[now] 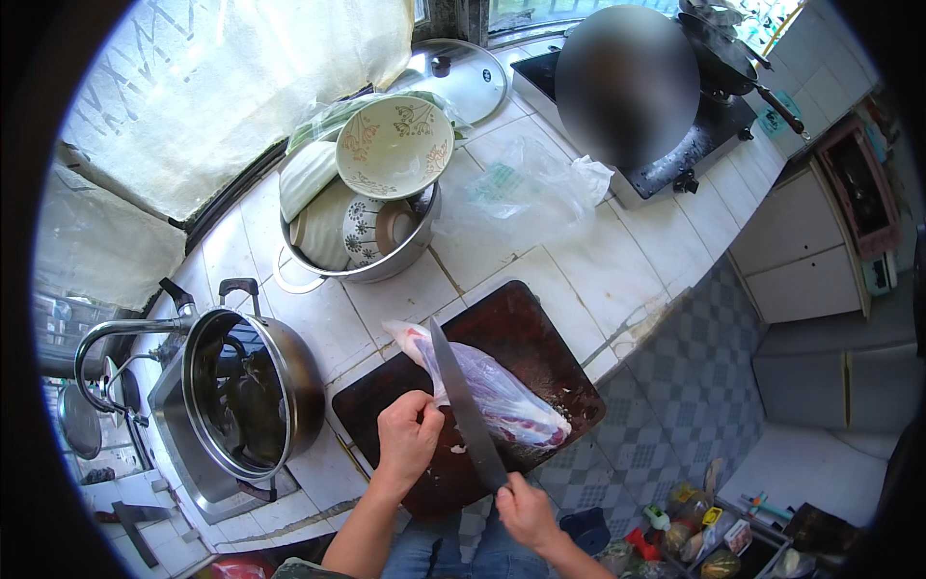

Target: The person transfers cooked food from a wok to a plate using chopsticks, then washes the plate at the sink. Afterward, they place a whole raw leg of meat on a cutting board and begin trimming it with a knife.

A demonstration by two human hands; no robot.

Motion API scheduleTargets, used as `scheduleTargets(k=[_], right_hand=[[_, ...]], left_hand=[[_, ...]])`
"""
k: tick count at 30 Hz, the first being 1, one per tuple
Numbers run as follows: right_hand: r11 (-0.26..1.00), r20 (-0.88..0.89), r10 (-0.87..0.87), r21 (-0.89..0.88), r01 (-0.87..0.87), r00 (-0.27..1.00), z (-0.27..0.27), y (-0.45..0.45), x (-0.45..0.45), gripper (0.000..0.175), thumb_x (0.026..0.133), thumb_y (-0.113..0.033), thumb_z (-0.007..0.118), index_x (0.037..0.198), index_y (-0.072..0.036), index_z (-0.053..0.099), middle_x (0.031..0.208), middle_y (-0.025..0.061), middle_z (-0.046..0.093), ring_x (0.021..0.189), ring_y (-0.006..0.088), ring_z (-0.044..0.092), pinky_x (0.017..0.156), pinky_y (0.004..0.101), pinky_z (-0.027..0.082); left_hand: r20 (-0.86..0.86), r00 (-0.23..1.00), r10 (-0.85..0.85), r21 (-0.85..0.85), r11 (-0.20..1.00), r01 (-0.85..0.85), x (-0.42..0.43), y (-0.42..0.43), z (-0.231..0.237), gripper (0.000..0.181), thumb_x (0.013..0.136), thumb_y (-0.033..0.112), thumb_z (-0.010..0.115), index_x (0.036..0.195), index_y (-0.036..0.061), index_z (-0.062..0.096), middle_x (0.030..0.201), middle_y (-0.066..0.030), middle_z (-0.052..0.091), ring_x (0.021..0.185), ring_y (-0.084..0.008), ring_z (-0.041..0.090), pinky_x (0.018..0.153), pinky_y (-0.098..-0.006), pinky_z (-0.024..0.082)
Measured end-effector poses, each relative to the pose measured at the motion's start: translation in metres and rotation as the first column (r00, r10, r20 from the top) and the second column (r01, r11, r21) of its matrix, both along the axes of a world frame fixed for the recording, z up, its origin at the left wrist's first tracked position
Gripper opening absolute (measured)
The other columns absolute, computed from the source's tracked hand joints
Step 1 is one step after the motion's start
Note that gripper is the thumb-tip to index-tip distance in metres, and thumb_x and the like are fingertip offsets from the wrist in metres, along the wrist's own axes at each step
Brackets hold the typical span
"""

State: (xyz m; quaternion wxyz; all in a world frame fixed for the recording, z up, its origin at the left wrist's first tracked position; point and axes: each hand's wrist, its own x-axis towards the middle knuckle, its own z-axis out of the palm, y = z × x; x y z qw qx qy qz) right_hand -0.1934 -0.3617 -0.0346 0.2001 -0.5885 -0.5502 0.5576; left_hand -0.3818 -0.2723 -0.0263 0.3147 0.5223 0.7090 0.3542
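Observation:
A large raw leg of meat (499, 387), pale with membrane and red at its wide end, lies slantwise on a dark brown cutting board (506, 311). Its narrow end reaches past the board's far left edge. In my right hand (527, 510) is the handle of a long-bladed knife (463, 405). The blade lies across the meat with its tip pointing away from me. My left hand (409, 434) is closed, thumb and finger pinching the meat's near left edge beside the blade. Small white scraps dot the board.
Left of the board, a steel pot (307, 391) of dark liquid stands over the sink (173, 434). Beyond it, a pot (362, 271) holds stacked bowls (394, 148). A plastic bag (521, 195) lies near the gas stove (665, 170), which bears a wok (723, 58).

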Motion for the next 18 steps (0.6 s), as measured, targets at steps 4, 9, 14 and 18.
scheduleTargets(k=[4, 9, 14, 18], right_hand=[[0.998, -0.040, -0.048, -0.033, 0.047, 0.998, -0.005, -0.010, -0.024, 0.014, 0.085, -0.015, 0.047, 0.091, -0.003, 0.045, 0.072, 0.0244, 0.055, 0.068, 0.0442, 0.053, 0.056, 0.0486, 0.043], [0.964, -0.038, -0.159, 0.212, 0.163, 0.987, -0.011, 0.050, -0.075, 0.016, 0.085, -0.012, 0.048, 0.092, 0.001, 0.044, 0.070, 0.0248, 0.055, 0.065, 0.0443, 0.053, 0.053, 0.0494, 0.043], [0.987, 0.045, -0.130, 0.102, 0.125, 0.990, -0.013, 0.008, -0.069, 0.016, 0.084, -0.013, 0.049, 0.095, -0.001, 0.044, 0.074, 0.0232, 0.056, 0.066, 0.0433, 0.055, 0.055, 0.0505, 0.043], [0.976, 0.030, -0.191, 0.108, 0.187, 0.981, -0.008, -0.015, -0.073, 0.015, 0.084, -0.012, 0.049, 0.095, -0.002, 0.045, 0.072, 0.0232, 0.055, 0.065, 0.0435, 0.054, 0.054, 0.0507, 0.043]], left_hand=[[-0.152, 0.986, -0.075, 0.042, 0.996, 0.082, 0.002, 0.007, 0.008, 0.003, 0.066, 0.001, 0.055, 0.066, -0.0014, 0.053, 0.062, -0.0145, 0.052, 0.054, -0.0292, 0.053, 0.051, -0.0341, 0.043], [-0.247, 0.959, -0.139, 0.077, 0.984, 0.162, -0.001, 0.011, 0.012, 0.006, 0.065, 0.001, 0.057, 0.064, -0.0008, 0.051, 0.062, -0.0146, 0.051, 0.055, -0.0309, 0.052, 0.051, -0.0356, 0.043], [-0.229, 0.969, -0.098, 0.005, 0.995, 0.102, -0.011, 0.018, 0.013, 0.005, 0.065, 0.001, 0.055, 0.064, -0.0014, 0.051, 0.060, -0.0144, 0.050, 0.053, -0.0303, 0.051, 0.050, -0.0334, 0.043], [-0.146, 0.979, -0.143, 0.012, 0.989, 0.146, -0.009, 0.011, 0.012, 0.004, 0.065, 0.001, 0.055, 0.066, -0.0020, 0.052, 0.061, -0.0148, 0.051, 0.053, -0.0289, 0.052, 0.051, -0.0326, 0.043]])
